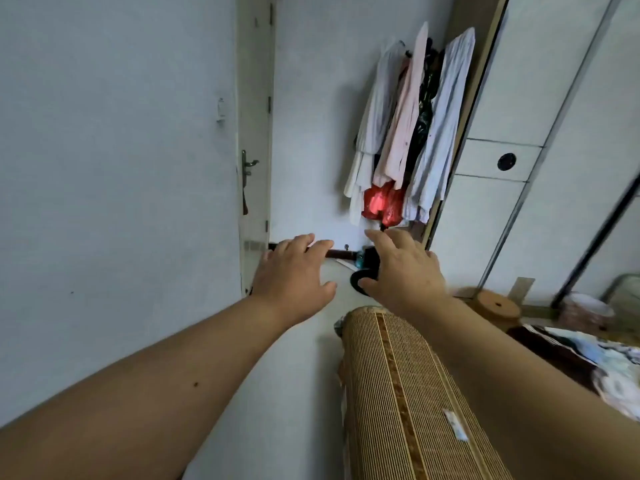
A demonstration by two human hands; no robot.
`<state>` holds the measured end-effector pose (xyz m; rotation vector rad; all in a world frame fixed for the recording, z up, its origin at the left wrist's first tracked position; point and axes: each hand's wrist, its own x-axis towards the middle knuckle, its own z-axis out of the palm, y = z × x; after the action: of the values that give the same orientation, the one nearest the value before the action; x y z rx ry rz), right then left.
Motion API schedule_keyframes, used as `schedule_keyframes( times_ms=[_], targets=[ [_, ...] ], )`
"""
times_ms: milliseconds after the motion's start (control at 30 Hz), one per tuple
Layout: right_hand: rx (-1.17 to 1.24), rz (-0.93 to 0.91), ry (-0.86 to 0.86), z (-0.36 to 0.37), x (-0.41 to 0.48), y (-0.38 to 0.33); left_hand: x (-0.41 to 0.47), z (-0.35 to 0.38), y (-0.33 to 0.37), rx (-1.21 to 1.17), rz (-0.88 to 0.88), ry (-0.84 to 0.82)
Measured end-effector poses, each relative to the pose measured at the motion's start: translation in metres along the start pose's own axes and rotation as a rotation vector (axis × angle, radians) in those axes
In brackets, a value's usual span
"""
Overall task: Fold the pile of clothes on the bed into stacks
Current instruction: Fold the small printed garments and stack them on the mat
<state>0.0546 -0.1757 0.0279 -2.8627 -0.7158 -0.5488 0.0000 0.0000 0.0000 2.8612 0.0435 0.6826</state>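
Both my arms stretch forward in mid-air over the floor. My left hand (294, 271) is spread with relaxed fingers and holds nothing. My right hand (401, 268) is also open, fingers loosely extended, empty; a black object on the floor shows just behind it. The bed corner (408, 393), covered with a woven bamboo mat, lies below my right forearm. A patterned cloth (595, 362) lies on the bed at the right edge. The pile of clothes is not in view.
Several garments (408, 133) hang on the wall beside a white wardrobe (519, 133). A white door (254, 133) with a handle stands at the left. A round wooden stool (497, 306) sits near the wardrobe.
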Motion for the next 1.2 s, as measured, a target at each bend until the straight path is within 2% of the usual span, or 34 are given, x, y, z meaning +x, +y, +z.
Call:
schedule_keyframes(
  times_ms=[167, 467, 833, 1000, 1200],
  targets=[
    [0.020, 0.075, -0.058, 0.055, 0.064, -0.011, 0.059, 0.032, -0.070, 0.032, 0.017, -0.085],
    [0.001, 0.127, -0.221, 0.140, 0.141, -0.005, 0.145, 0.105, -0.129, -0.015, 0.065, -0.246],
    [0.033, 0.139, -0.400, 0.249, 0.268, 0.086, 0.297, 0.232, -0.155, -0.078, 0.078, -0.486],
    [0.046, 0.096, -0.555, 0.282, 0.344, 0.138, 0.375, 0.287, -0.162, -0.124, 0.060, -0.586],
    [0.036, 0.111, -0.583, 0.322, 0.416, 0.175, 0.453, 0.338, -0.182, -0.148, 0.090, -0.662]
  ],
)
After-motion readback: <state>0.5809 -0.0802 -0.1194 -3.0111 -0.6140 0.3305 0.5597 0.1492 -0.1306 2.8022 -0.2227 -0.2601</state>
